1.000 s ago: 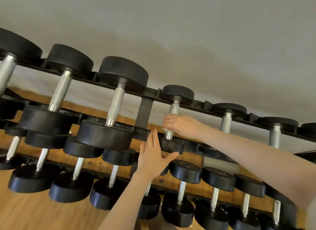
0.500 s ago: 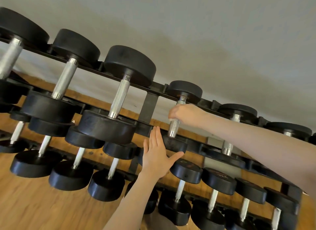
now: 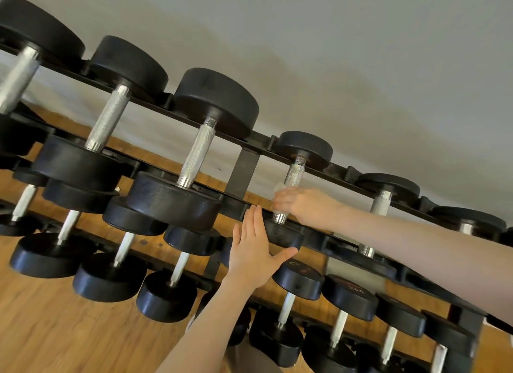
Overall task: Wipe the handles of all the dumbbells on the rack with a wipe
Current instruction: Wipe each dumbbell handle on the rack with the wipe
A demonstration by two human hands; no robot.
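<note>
Knurled steel handle (image 3: pixel 293 175), black round heads. Right hand (image 3: pixel 301 206) fingers curled round handle, white wipe (image 3: pixel 278 188) beneath; left hand (image 3: pixel 254 254) flat, empty, below handle.

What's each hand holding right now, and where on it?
The right hand is closed around the lower half of a top-row dumbbell handle, with a whitish wipe showing at the fingers. The left hand is open, holding nothing.

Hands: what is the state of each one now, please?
Left hand: open, flat against the rack.
Right hand: closed around a dumbbell handle, with the wipe.
</note>
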